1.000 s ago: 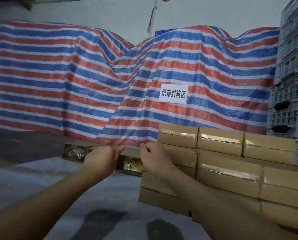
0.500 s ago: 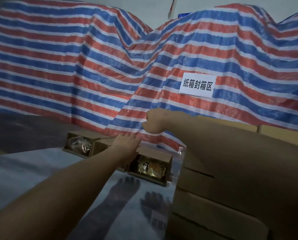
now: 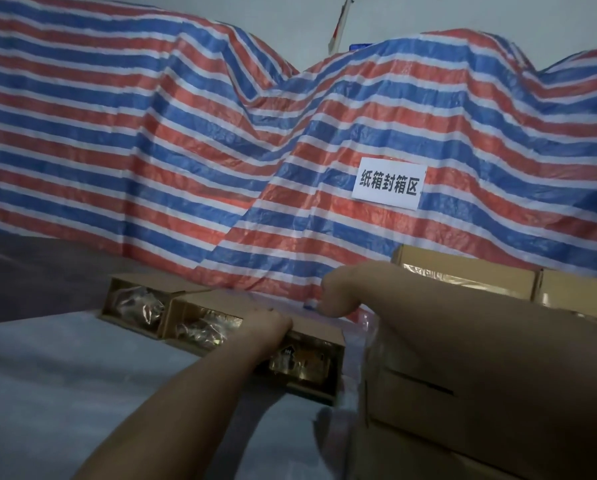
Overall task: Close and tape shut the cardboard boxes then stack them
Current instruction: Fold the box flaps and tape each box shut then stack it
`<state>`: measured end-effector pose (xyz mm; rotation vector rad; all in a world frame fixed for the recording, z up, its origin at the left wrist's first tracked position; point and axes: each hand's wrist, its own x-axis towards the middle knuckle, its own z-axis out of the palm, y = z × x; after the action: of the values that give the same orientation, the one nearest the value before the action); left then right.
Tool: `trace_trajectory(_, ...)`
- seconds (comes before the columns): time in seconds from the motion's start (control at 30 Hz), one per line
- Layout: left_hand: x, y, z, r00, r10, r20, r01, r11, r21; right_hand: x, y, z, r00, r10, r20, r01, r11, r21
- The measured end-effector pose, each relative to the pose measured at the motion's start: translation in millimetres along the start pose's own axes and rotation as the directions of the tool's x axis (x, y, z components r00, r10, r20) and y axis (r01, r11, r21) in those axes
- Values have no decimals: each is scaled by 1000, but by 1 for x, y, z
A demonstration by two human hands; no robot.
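We are working on the open box (image 3: 304, 362), the nearest of a row of three unsealed cartons lying on the table (image 3: 65, 375). Its open face is turned toward us, showing shiny wrapped contents, and its long axis is running left to right, across the line of both forearms.

We are resting the left hand (image 3: 265, 323) on the top front edge of this box; the fingers are curling over that edge, so we judge them to be gripping it, though the fingertips are hidden. The box is lying directly under and just beyond these fingers.

We are holding the right hand (image 3: 338, 289) just above and beyond the back right corner of the box, fingers curled in. A small blue object is showing at the fingertips; we cannot tell what it is, or whether the fingers are pinching it.

The left hand is the nearer one and is in contact; the right is close but apart. We judge that the coming move is a pull toward us along the left forearm.

To the right of both hands, the taped stack (image 3: 463, 275) is standing, touching the right forearm. Behind everything, the striped tarp (image 3: 220, 150) is carrying a paper sign (image 3: 388, 183).
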<state>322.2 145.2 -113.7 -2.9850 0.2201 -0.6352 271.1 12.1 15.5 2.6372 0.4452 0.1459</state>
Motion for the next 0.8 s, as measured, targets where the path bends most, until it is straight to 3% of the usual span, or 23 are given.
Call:
trace_trajectory(0.2, -40, 11, -54, 993, -117, 4, 117, 987, -113, -43, -16, -20, 996, -40, -82, 45, 997, 68)
trace_trajectory(0.33, -83, 8, -92, 985, -170, 5, 167, 967, -191, -85, -24, -16, 990, -69, -121, 96, 967, 236)
trace_trajectory(0.47, -143, -5, -126, 987, -141, -74, 127, 977, -172, -126, -36, 1, 984, -63, -166, 124, 912, 392)
trace_trajectory(0.57, -188, -13, -154, 991, -129, -36, 123, 983, -137, -158, -50, 20, 962, -89, -258, 205, 860, 467)
trace_trajectory(0.7, -231, -17, -185, 993, -115, 3, 114, 983, -143, -191, -66, 31, 898, 36, -439, 228, 815, 532)
trace_trajectory(0.8, -247, -12, -202, 987, -156, -23, 148, 968, -204, -213, -60, 19, 915, -7, -404, 270, 755, 598)
